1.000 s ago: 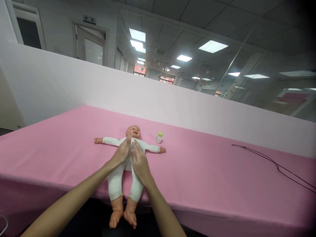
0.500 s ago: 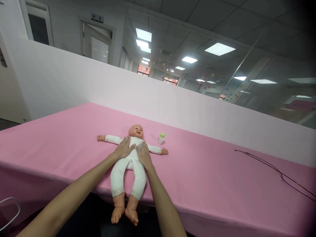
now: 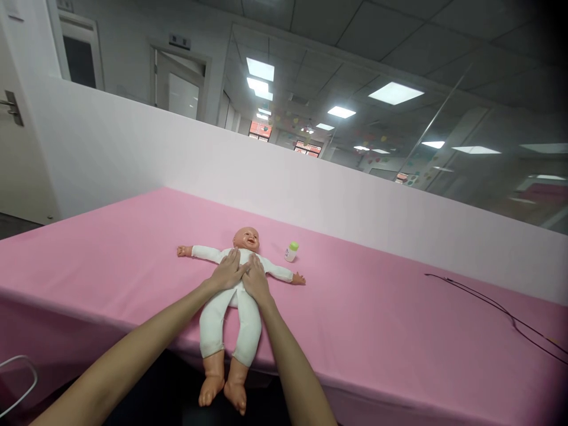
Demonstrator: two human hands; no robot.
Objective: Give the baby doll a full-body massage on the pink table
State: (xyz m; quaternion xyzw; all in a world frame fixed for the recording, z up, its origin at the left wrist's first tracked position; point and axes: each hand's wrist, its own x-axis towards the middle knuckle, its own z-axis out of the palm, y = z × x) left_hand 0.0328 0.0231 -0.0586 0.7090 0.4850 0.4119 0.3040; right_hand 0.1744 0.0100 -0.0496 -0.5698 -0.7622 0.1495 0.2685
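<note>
A baby doll (image 3: 213, 322) in a white cloth suit lies on its back on the pink-covered table (image 3: 377, 331). Its arms stretch out sideways and its feet hang over the near edge. My left hand (image 3: 227, 272) rests flat on the doll's chest, fingers stretched toward its head. Beside it, my right hand (image 3: 256, 279) lies on the other side of the chest, also with fingers extended. The thumbs come together near the middle, hiding part of the torso. Neither hand grips anything.
A small bottle with a green cap (image 3: 291, 251) stands just beyond the doll's outstretched arm. Thin black cable (image 3: 492, 305) runs across the table at the right. Behind the table rises a low white wall (image 3: 284, 177) with glass above. A white cord (image 3: 31, 370) shows at lower left.
Both hands have slid inward over the doll's chest, so the thumbs are now together instead of apart. The whole view has shifted slightly; the bottle and cable stay put.
</note>
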